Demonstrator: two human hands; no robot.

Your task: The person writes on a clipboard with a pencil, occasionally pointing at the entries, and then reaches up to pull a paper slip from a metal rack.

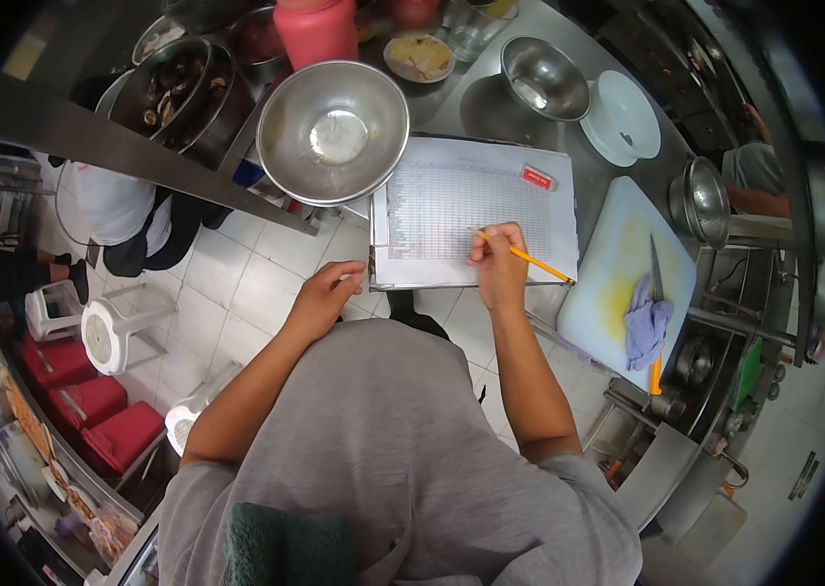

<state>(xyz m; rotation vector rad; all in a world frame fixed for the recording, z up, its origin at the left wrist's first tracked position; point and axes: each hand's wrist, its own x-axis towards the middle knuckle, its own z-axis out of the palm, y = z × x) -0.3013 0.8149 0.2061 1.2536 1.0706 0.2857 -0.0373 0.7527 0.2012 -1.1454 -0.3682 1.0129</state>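
Note:
A printed table of rows and columns covers the paper sheets (pixel 432 210), which lie on a dark-edged board at the counter's front. My right hand (pixel 500 269) rests on the lower part of the top sheet, its fingers closed around a yellow pencil (pixel 539 265). The pencil's tip points up and left onto the grid. Just beyond the sheets' left edge is my left hand (pixel 327 298), with fingers loosely stretched and nothing visible in it. An eraser in a red and white sleeve (pixel 537 177) lies on the upper right of the paper.
A large steel bowl (pixel 334 166) stands left of the paper. On the right, a stained cutting board (pixel 593 264) holds a knife (pixel 656 264) and a purple cloth (pixel 645 327). Farther back are another steel bowl (pixel 561 73) and pale bowls (pixel 618 137). Another person (pixel 115 210) is at left.

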